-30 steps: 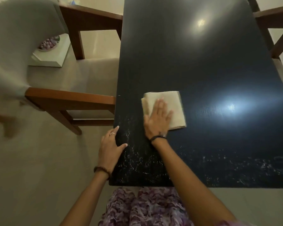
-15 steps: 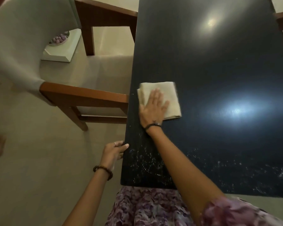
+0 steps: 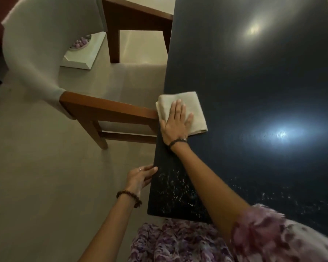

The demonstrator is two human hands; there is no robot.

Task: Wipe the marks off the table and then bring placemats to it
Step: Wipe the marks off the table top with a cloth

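Beige and folded into a rough square, the cloth lies on the dark table at its left edge, a little left of the frame's centre, with one corner hanging slightly past that edge. The right hand lies flat on the cloth's lower left part, fingers straight and close together, palm down; its grip is wide, pressing rather than clutching. A dark band circles that wrist. The right forearm runs down to the lower right of the frame, where a sleeve of purple floral fabric shows.

White marks speckle the table in the lower part of the frame, thickest near the lower left corner of the top and trailing rightward along the near edge. The cloth sits above this patch, apart from it.

The left hand rests against the table's left edge below the cloth, fingers loosely extended with the tips touching the edge; its grip is relaxed and holds nothing. A ring shows on one finger and a beaded bracelet on the wrist.

Two lamp reflections glare on the tabletop at upper right and right. A wooden chair with a pale upholstered back stands beside the table at left, on a beige floor.
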